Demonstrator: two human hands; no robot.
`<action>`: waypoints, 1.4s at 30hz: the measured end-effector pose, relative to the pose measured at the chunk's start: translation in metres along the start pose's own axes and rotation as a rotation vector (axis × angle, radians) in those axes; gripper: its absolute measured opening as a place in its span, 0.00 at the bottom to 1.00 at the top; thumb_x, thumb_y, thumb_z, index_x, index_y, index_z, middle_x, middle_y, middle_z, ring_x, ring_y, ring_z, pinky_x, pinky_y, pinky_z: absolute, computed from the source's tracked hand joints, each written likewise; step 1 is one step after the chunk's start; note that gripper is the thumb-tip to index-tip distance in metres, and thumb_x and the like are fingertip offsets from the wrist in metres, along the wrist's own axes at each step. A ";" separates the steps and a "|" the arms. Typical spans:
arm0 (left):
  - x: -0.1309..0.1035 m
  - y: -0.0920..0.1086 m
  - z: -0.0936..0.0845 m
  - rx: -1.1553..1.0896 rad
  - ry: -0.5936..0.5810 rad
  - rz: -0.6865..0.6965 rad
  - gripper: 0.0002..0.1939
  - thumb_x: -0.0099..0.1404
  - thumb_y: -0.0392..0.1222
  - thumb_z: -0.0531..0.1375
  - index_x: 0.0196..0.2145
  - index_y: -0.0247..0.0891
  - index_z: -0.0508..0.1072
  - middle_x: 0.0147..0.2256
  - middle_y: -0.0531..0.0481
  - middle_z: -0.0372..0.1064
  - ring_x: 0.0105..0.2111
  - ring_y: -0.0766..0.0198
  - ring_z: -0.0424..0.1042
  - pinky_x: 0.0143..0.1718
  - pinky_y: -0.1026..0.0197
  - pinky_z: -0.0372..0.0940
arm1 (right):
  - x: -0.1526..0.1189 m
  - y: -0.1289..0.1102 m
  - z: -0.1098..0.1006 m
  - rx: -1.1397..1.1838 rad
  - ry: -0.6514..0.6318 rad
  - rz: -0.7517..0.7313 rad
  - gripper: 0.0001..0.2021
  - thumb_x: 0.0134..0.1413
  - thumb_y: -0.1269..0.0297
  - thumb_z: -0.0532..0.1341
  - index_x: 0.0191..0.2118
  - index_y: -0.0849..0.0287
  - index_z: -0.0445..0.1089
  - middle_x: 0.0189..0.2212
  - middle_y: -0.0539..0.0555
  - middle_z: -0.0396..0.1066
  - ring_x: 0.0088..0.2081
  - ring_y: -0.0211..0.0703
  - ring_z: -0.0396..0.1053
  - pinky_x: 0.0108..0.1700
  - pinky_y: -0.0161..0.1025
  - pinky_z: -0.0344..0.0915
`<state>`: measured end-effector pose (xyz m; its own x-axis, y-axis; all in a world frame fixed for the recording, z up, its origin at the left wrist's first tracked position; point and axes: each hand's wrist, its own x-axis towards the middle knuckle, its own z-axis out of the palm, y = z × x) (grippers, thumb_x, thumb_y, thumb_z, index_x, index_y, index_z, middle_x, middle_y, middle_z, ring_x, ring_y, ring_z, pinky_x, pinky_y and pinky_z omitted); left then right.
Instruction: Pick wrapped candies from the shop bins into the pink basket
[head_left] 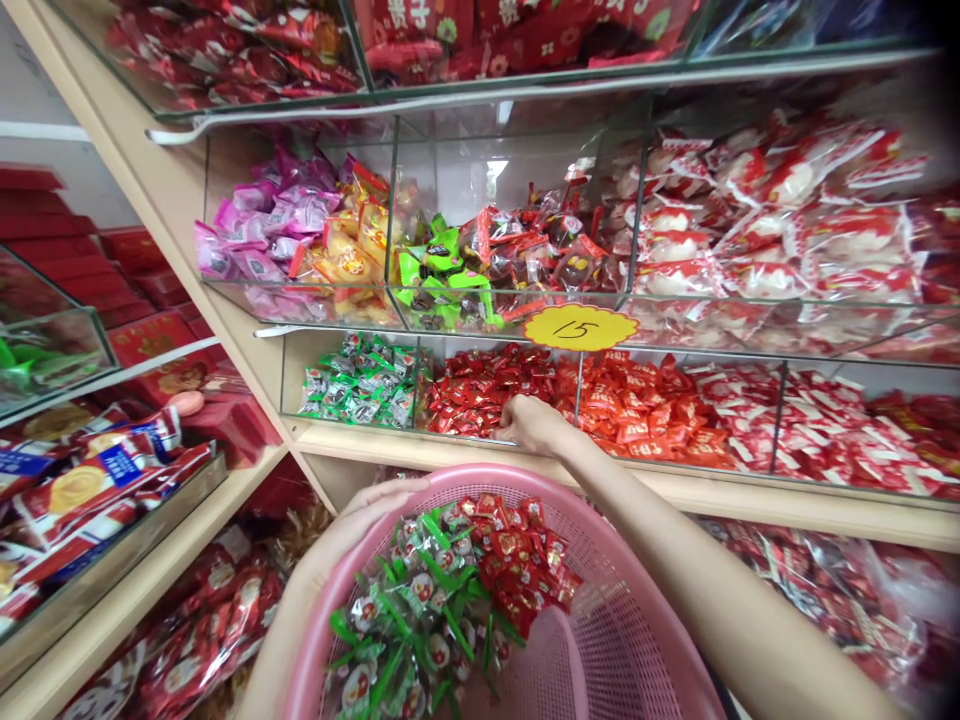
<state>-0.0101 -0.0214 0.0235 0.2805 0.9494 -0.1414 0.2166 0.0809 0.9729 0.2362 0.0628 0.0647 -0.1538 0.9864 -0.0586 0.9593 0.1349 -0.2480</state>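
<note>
A pink plastic basket (645, 590) is held below the front edge of a wooden shelf (360, 445), its rim touched at the far left by the left hand (382, 492). The fingers are laid along that rim; whether it is gripped cannot be told. In the basket, green-and-clear wrapped sweets (412, 620) are heaped on the left, and red-wrapped candies (521, 555) are piled beside them towards the back.

The right hand (534, 425) is stretched out at the front of a glass-fronted compartment filled with dark-red candies (487, 385). Its fingers are curled; whether any candy is held cannot be told. That compartment is flanked by green-and-silver candies (360, 382) on the left and orange-red packets (652, 405) on the right. Above, a yellow tag (581, 328) is marked "15".
</note>
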 end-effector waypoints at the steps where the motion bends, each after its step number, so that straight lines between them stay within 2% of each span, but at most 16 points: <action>1: 0.000 0.000 0.000 0.003 0.000 -0.002 0.19 0.52 0.48 0.62 0.41 0.41 0.76 0.47 0.50 0.71 0.54 0.49 0.62 0.59 0.53 0.49 | -0.002 0.000 -0.001 -0.002 0.011 0.003 0.11 0.44 0.57 0.62 0.33 0.57 0.73 0.35 0.55 0.73 0.34 0.43 0.70 0.29 0.33 0.58; 5: 0.001 -0.001 -0.001 0.012 0.008 -0.001 0.18 0.52 0.48 0.62 0.40 0.42 0.77 0.48 0.51 0.71 0.54 0.50 0.61 0.60 0.54 0.49 | -0.012 0.002 -0.006 -0.025 0.067 -0.007 0.11 0.46 0.56 0.60 0.33 0.58 0.72 0.35 0.57 0.73 0.37 0.46 0.69 0.30 0.35 0.58; 11: 0.001 -0.002 -0.001 0.011 0.011 0.011 0.17 0.52 0.48 0.62 0.40 0.41 0.77 0.48 0.49 0.70 0.54 0.51 0.62 0.59 0.55 0.49 | -0.021 0.006 -0.008 -0.066 0.145 -0.050 0.11 0.47 0.58 0.58 0.31 0.60 0.71 0.32 0.58 0.73 0.33 0.45 0.69 0.29 0.35 0.57; 16: 0.001 -0.004 -0.002 0.003 0.012 0.021 0.18 0.53 0.47 0.61 0.41 0.37 0.76 0.48 0.48 0.70 0.54 0.51 0.62 0.59 0.54 0.49 | -0.021 0.007 -0.012 0.072 0.126 -0.069 0.12 0.45 0.56 0.60 0.26 0.60 0.69 0.24 0.55 0.70 0.28 0.41 0.67 0.27 0.34 0.55; 19: 0.003 -0.007 -0.003 -0.005 0.007 0.019 0.18 0.54 0.47 0.61 0.41 0.37 0.76 0.48 0.48 0.70 0.54 0.51 0.62 0.59 0.53 0.49 | -0.034 0.008 -0.013 0.172 0.209 -0.109 0.11 0.44 0.56 0.60 0.26 0.60 0.67 0.21 0.51 0.68 0.25 0.38 0.63 0.26 0.34 0.54; 21: 0.004 -0.010 -0.005 -0.017 -0.003 0.021 0.17 0.55 0.47 0.60 0.41 0.38 0.76 0.48 0.49 0.70 0.54 0.52 0.62 0.59 0.54 0.50 | -0.050 0.009 -0.008 0.251 0.257 -0.158 0.11 0.46 0.55 0.59 0.29 0.59 0.65 0.20 0.48 0.66 0.23 0.36 0.61 0.25 0.33 0.52; 24: 0.006 -0.014 -0.007 -0.038 -0.033 0.027 0.17 0.57 0.46 0.59 0.42 0.38 0.75 0.48 0.49 0.70 0.54 0.53 0.62 0.58 0.55 0.52 | -0.079 0.012 0.012 0.318 0.215 -0.213 0.12 0.50 0.54 0.56 0.32 0.58 0.62 0.19 0.46 0.64 0.21 0.35 0.59 0.24 0.32 0.51; 27: 0.005 -0.015 -0.008 -0.054 -0.041 0.029 0.17 0.57 0.46 0.59 0.43 0.38 0.75 0.49 0.49 0.69 0.54 0.53 0.62 0.58 0.55 0.51 | -0.098 0.016 0.038 0.210 0.170 -0.187 0.12 0.51 0.54 0.57 0.32 0.58 0.62 0.22 0.49 0.66 0.24 0.38 0.63 0.26 0.33 0.51; 31: 0.004 -0.014 -0.007 -0.058 -0.037 0.070 0.17 0.56 0.46 0.60 0.42 0.38 0.75 0.49 0.49 0.69 0.53 0.53 0.63 0.59 0.55 0.51 | -0.104 0.018 0.060 0.036 0.107 -0.128 0.10 0.54 0.58 0.56 0.36 0.60 0.63 0.28 0.54 0.70 0.31 0.43 0.68 0.29 0.35 0.53; 37: 0.004 -0.017 -0.008 -0.057 -0.029 0.073 0.17 0.56 0.45 0.60 0.43 0.39 0.75 0.48 0.49 0.70 0.53 0.55 0.64 0.58 0.56 0.53 | -0.104 0.017 0.065 -0.145 0.090 -0.118 0.12 0.59 0.59 0.51 0.43 0.62 0.62 0.31 0.58 0.72 0.34 0.48 0.71 0.29 0.37 0.54; 42: 0.005 -0.022 -0.010 -0.073 -0.042 0.081 0.17 0.56 0.46 0.60 0.43 0.39 0.75 0.49 0.50 0.69 0.52 0.56 0.64 0.58 0.58 0.53 | -0.107 0.024 0.067 -0.256 0.055 -0.112 0.11 0.61 0.68 0.47 0.42 0.60 0.64 0.31 0.57 0.72 0.33 0.45 0.71 0.28 0.35 0.54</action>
<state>-0.0223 -0.0153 0.0031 0.3333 0.9404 -0.0681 0.1237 0.0279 0.9919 0.2594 -0.0461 -0.0002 -0.2556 0.9667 0.0092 0.9668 0.2556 0.0032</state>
